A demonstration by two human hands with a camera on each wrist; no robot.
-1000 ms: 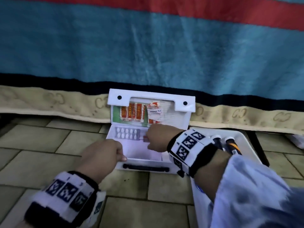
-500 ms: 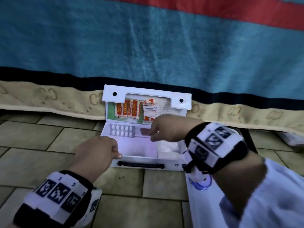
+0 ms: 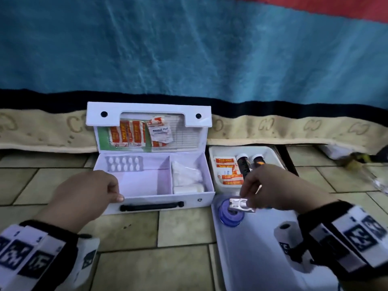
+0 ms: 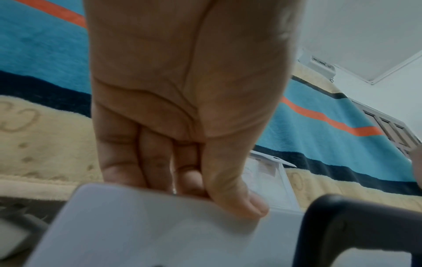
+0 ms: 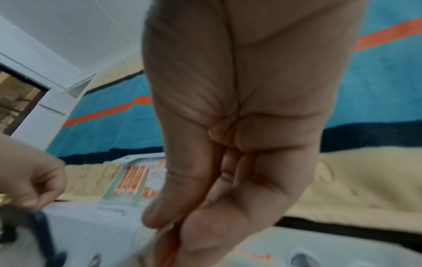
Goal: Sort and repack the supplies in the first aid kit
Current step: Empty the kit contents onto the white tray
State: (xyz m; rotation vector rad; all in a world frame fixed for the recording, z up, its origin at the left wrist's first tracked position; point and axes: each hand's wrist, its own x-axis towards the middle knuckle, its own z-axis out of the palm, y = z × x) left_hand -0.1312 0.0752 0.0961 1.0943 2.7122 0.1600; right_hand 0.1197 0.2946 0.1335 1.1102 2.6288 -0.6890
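The white first aid kit [image 3: 163, 198] lies open on the tiled floor, its lid upright. Plasters [image 3: 128, 133] and an alcohol pad [image 3: 160, 132] sit in the lid pocket. A blister pack of white pills [image 3: 124, 163] lies in the left compartment and white gauze packets [image 3: 185, 176] fill the right one. My left hand [image 3: 116, 192] grips the kit's front wall [image 4: 148, 225], thumb outside. My right hand [image 3: 245, 198] hovers over the white tray [image 3: 252, 259], pinching a small silver foil strip [image 3: 241, 204] above a blue tape roll [image 3: 225, 215].
The tray beside the kit also holds plasters [image 3: 227, 171], two dark bottles [image 3: 243, 164] and a white bandage roll [image 3: 287, 234]. A bed with a blue striped blanket [image 3: 189, 59] rises right behind the kit. Bare floor tiles [image 3: 178, 227] lie in front.
My right hand has left the kit's left compartment and swung right to the tray, where it now pinches the silver strip. My left hand has kept its grip on the front wall.
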